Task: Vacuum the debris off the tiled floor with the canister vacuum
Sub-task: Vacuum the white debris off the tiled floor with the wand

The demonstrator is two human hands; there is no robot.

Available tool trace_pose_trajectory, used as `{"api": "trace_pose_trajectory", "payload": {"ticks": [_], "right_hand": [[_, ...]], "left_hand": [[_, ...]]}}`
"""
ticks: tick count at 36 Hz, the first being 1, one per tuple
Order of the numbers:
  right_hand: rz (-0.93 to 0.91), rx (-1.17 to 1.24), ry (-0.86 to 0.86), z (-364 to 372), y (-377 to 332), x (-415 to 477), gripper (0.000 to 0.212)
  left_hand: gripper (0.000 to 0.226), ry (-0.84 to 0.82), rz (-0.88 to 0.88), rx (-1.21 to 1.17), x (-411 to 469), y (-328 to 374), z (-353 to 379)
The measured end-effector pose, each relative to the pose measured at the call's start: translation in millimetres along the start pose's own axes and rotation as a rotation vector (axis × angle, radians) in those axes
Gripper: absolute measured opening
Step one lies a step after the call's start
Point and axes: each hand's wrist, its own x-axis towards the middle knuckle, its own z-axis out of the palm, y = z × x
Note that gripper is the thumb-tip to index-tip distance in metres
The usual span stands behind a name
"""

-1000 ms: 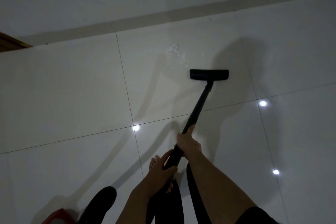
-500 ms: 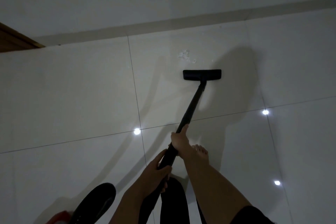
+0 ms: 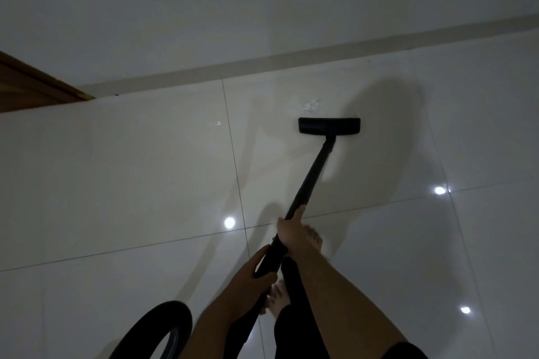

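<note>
Two hands on one black wand [image 3: 309, 181]: right hand [image 3: 288, 230] gripping ahead, left hand [image 3: 253, 274] gripping behind; one flat black floor head [image 3: 329, 126] at twelve o'clock, one small white debris patch [image 3: 310, 104] just beyond it

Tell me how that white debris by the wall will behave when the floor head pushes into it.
The debris looks like small loose scraps, so probably light. On the glossy tiled floor it may skid ahead of the floor head.
</note>
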Motion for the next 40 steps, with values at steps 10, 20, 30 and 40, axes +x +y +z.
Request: {"api": "trace_pose_trajectory", "payload": {"ticks": [10,20,30,40], "right_hand": [[0.046,0.145,-0.002,18,-37,5,0.079],[-0.086,0.178,0.04,29,-59,2,0.07],[0.002,0.345,0.072,71,-86,0,0.078],[-0.017,0.346,0.114,88,-93,-7,0.074]], "left_hand": [[0.06,0.006,-0.024,0.008,2,27,-27],[0.063,-0.028,-0.026,0.007,4,37,-64],[0.056,-0.049,0.014,0.094,-1,49,-107],[0.06,-0.062,0.016,0.08,-6,44,-125]]}}
